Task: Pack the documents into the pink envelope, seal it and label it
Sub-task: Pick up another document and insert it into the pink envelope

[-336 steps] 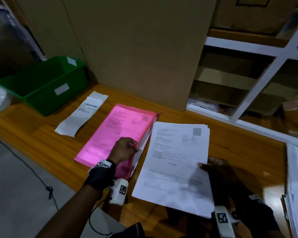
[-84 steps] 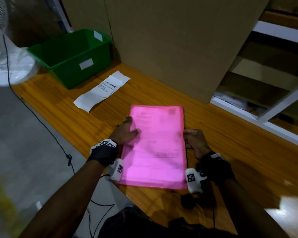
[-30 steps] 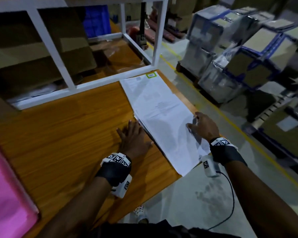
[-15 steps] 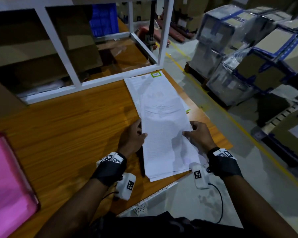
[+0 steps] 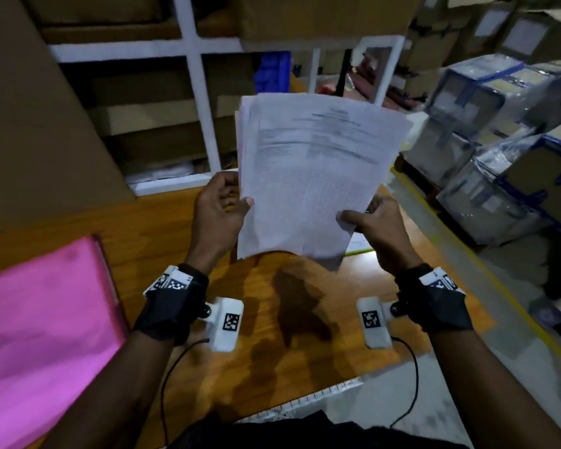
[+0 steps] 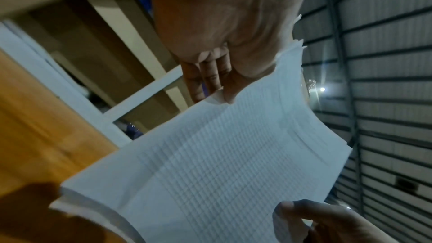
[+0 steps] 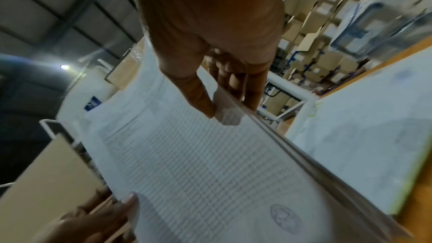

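A sheaf of white printed documents (image 5: 311,176) is held upright in the air above the wooden table (image 5: 272,335). My left hand (image 5: 222,209) grips its left edge, thumb on the front sheet. My right hand (image 5: 374,222) pinches the lower right edge. The left wrist view shows the stack (image 6: 222,163) under the left thumb (image 6: 230,88). In the right wrist view the thumb (image 7: 198,97) presses the gridded top sheet (image 7: 210,169). The filled pink envelope (image 5: 39,335) lies flat on the table at the left.
More white sheets (image 7: 364,154) stay on the table's right end. A white shelf frame (image 5: 201,102) with cardboard boxes stands behind the table. Wrapped boxes on pallets (image 5: 499,140) fill the floor to the right. A large cardboard sheet (image 5: 30,108) leans at the back left.
Both hands have lifted the sheaf off the pile on the table and raised it upright in front of me. The view has swung slightly left, showing more of the pink envelope.
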Demonstrator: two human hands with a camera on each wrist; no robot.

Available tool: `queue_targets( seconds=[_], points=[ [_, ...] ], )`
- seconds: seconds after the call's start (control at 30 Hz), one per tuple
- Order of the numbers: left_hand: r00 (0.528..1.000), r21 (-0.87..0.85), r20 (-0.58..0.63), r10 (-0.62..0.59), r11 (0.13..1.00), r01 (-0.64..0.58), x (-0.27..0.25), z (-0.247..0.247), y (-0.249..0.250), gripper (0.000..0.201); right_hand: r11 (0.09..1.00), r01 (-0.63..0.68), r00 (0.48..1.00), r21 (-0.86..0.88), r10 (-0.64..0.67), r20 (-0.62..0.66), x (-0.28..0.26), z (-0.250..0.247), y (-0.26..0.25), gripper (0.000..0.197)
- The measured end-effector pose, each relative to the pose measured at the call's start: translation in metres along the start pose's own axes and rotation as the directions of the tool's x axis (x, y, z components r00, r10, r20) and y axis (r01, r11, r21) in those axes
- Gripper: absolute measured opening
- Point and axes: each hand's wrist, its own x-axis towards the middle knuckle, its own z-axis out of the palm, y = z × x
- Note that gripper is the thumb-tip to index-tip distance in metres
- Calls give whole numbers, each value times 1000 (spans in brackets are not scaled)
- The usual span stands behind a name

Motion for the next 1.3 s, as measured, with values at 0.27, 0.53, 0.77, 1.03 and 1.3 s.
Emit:
queue_targets(
  seconds=[0.27,0.53,0.77,1.03,1.3],
  points=[
    [995,139,-4,-95,986,94,-15,-57,-30,37,998,56,990,-6,-54,128,-2,76,16,35],
    [997,201,-24,-80,976,83,-15,-81,-46,42,997,72,984,42,-78,163,-8,110,25,51],
    [973,30,-34,-228,973,229,-14,-98,-74,28,992,-24,980,-124,47,194,-11,117,52,56],
    [935,-281,-92,-342,910,305,-1,-122,-74,25,978,-179,975,107,161,155,-4,103,30,13],
    [882,-542,-61,-468,758,365,-3,-120,-80,31,907,-212,970,363,150,191,-16,160,19,32]
  ],
)
